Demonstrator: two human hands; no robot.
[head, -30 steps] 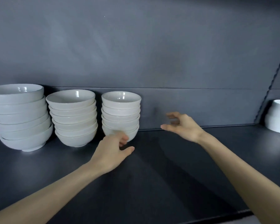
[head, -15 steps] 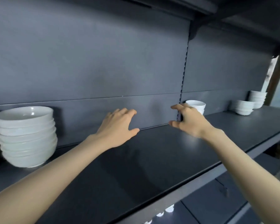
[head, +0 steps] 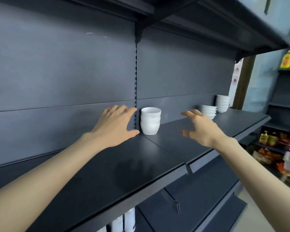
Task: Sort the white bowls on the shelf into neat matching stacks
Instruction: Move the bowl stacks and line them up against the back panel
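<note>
The left hand (head: 115,126), spread and empty, hovers just left of a small stack of deep, glossy white ceramic bowls (head: 150,121) at the back of the matte dark-grey metal shelf (head: 107,173); a one-sided nudge could topple these narrow-footed, slick pieces. The right hand (head: 202,127), also splayed and empty, hangs apart on its right, with a low stack of wider white bowls (head: 208,111) and a taller white stack (head: 222,103) farther along.

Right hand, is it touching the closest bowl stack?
Apart. The head view shows bare shelf between the right hand and the bowl stack.
</note>
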